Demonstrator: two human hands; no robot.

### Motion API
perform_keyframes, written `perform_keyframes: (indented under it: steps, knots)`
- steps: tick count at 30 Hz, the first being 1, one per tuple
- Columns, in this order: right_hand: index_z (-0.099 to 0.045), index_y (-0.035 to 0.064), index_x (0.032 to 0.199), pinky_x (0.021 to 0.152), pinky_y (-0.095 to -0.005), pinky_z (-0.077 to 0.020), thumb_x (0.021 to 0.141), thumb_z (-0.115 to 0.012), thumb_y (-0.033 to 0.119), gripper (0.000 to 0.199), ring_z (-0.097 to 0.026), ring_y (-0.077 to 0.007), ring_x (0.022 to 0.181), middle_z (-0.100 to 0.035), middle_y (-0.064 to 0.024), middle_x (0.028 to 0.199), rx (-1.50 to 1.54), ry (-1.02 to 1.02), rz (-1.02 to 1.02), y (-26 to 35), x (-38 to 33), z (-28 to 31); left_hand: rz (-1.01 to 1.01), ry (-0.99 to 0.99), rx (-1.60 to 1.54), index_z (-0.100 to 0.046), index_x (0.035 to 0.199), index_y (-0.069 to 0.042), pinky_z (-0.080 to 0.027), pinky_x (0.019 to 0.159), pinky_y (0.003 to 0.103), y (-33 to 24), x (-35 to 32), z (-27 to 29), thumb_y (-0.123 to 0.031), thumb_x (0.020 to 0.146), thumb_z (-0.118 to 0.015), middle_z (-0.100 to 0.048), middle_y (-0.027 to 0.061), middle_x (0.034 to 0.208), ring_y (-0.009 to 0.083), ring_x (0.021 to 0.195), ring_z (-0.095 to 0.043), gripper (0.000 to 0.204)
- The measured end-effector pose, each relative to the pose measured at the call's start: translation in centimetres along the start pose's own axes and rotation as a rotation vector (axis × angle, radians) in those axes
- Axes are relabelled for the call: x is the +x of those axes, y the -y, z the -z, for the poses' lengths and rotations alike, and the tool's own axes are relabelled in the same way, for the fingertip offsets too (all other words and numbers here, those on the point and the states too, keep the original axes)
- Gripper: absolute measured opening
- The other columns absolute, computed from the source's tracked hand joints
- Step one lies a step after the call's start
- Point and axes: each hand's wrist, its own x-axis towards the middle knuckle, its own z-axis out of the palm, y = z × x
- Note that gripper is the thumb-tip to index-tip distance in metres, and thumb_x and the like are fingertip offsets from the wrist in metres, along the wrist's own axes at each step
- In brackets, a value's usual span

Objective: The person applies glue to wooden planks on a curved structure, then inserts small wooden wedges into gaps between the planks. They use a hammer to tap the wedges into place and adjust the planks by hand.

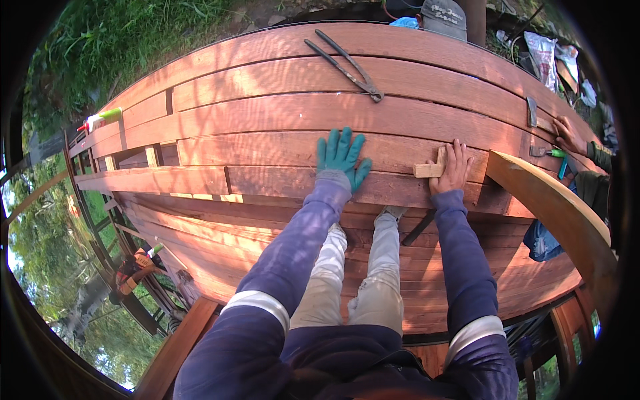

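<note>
My left hand (343,160), in a green glove, lies flat with its fingers spread on the reddish wooden planks (267,143). To its right is my bare right hand (453,167), at a small pale L-shaped wooden block (430,169) on the same planks. The thumb side of that hand grips the block, while its fingers stretch forward; the thumb is partly hidden. Beyond both hands, long-handled pincers (350,70) rest on the boards, handles apart. A dark bar (417,228) lies low between my legs and right forearm.
A curved wooden beam (553,207) rises at the right. Beside it, another person's hand (570,137) is near a metal-bladed tool (531,112) and a green-handled tool (548,153). Someone in a grey cap (445,17) is at the far edge. Gaps (157,157) open between planks at left, near a tube (105,118).
</note>
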Motion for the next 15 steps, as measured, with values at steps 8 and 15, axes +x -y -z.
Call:
perform_keyframes:
  steps: [8,15]
  knots:
    - [-0.048,0.0111,0.144,0.121,-0.0630,-0.0171,0.087,-0.076,0.035,0.068,-0.034,-0.0377,0.148,-0.043,-0.0136,0.157,0.024,0.008,-0.004,0.0,-0.1,0.1,0.657,-0.213,0.223,-0.032,0.157,-0.003,-0.005,0.121,0.065,6.2,-3.4,4.3,-0.049,0.098,-0.053,-0.020,0.0258,0.166,0.0440,0.154,-0.015,0.077]
    - [-0.048,0.0109,0.145,0.121,-0.0638,-0.0171,0.086,-0.076,0.036,0.069,-0.034,-0.0381,0.149,-0.043,-0.0139,0.157,0.017,0.005,0.003,0.0,0.0,0.1,0.210,0.185,0.039,-0.033,0.156,-0.003,-0.004,0.124,0.060,5.2,3.3,3.7,-0.048,0.099,-0.052,-0.022,0.0198,0.167,0.0371,0.155,-0.017,0.075]
